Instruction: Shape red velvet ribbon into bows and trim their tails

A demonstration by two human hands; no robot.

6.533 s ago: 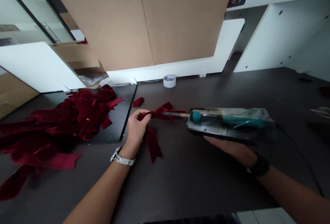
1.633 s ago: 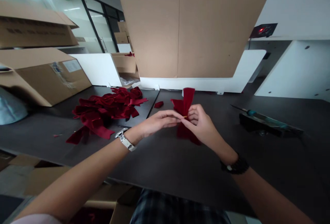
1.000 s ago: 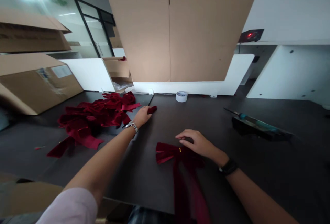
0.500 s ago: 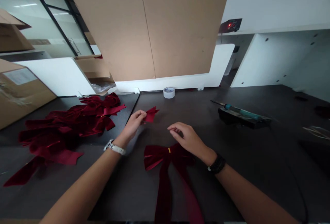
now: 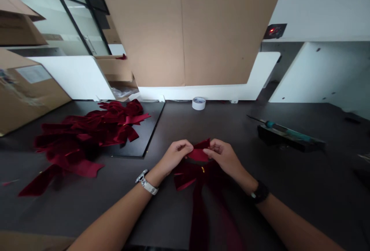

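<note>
A short piece of red ribbon (image 5: 199, 154) is stretched between my two hands above the dark table. My left hand (image 5: 177, 154) pinches its left end, and my right hand (image 5: 224, 156) pinches the right end. Just below them lies a dark red velvet bow (image 5: 185, 178) with a gold tie at its middle and two long tails running toward the table's near edge. A heap of red velvet bows (image 5: 86, 131) rests on the left part of the table.
A roll of tape (image 5: 199, 103) stands at the back of the table (image 5: 231, 123). To the right, a soldering iron (image 5: 283, 128) lies on a black case (image 5: 289, 140). Cardboard boxes (image 5: 34, 89) are at the left, and a tall cardboard panel (image 5: 185, 31) rises behind.
My left hand has brought the short red ribbon over the bow, and my right hand has taken hold of its other end. The view has shifted slightly.
</note>
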